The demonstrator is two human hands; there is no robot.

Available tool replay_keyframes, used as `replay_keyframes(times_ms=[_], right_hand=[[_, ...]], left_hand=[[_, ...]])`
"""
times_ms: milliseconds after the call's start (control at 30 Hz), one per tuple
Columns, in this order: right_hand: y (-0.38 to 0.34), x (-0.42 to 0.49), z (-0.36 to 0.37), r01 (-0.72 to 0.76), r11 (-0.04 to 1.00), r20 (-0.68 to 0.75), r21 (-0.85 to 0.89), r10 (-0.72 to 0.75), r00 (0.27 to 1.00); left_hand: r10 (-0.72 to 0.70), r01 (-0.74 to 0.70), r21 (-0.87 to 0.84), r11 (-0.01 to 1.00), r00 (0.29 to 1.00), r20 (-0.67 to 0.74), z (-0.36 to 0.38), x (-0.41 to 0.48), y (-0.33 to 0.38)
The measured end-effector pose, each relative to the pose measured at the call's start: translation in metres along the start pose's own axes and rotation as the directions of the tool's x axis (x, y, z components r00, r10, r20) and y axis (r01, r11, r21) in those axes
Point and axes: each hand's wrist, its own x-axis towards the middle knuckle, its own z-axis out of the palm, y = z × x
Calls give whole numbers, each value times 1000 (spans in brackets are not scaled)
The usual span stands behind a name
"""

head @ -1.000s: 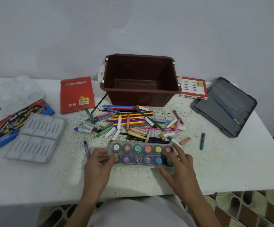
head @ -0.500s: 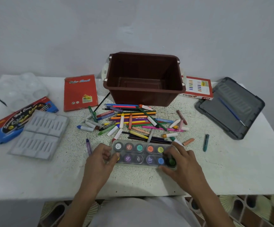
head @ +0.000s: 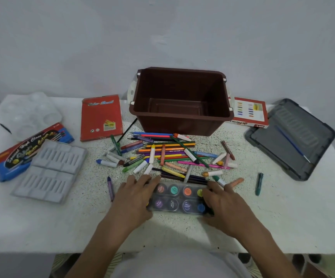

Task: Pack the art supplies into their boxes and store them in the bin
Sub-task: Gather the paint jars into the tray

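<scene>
Head view: paint set (head: pixel 179 199), a clear-topped case of round colour pots, lies flat at the near middle of the white table (head: pixel 283 213), just in front of the loose pile of pencils and crayons (head: pixel 172 155). The left hand (head: pixel 134 197) clasps its left end and the right hand (head: pixel 225 206) its right end, fingers laid over its top. Brown bin (head: pixel 179 125) stands open behind the pile, with the red pencil box (head: pixel 101 117) to its left and the grey lid (head: pixel 291 141) to its right.

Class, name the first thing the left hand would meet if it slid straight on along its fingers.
Probably the dark pencils just beyond the left hand, at the pile's near edge; depth is unclear.
</scene>
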Motion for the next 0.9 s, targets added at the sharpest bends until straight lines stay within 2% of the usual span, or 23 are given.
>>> replay_keyframes(times_ms=[67, 133, 267, 367, 467, 600, 733, 900], right_hand=[[-1, 1, 4, 15, 997, -11, -72, -16, 1000], [-1, 4, 8, 3, 995, -25, -99, -5, 1000], [-1, 8, -2, 28, 988, 67, -149, -18, 998], [4, 8, -21, 62, 992, 103, -106, -51, 993], [8, 5, -50, 108, 991, 172, -76, -94, 981], [15, 8, -94, 118, 993, 164, -12, -115, 980], [27, 24, -140, 101, 995, 68, -3, -101, 993], [48, 53, -175, 130, 990, -157, -61, -138, 978]], left_hand=[[-9, 10, 21, 1000, 999, -36, 2, 3, 1], [-9, 10, 44, 999, 1000, -7, 0, 5, 2], [-4, -8, 165, 986, 997, 75, -8, 14, 7], [18, -50, 196, 979, 986, 163, -20, 17, 8], [73, -99, 150, 984, 983, 171, -36, 12, 5], [138, -143, 69, 987, 988, 64, -73, 8, -3], [165, -162, 74, 984, 985, -44, -119, 19, -15], [161, -142, 98, 985, 961, -224, -168, 52, -31]])
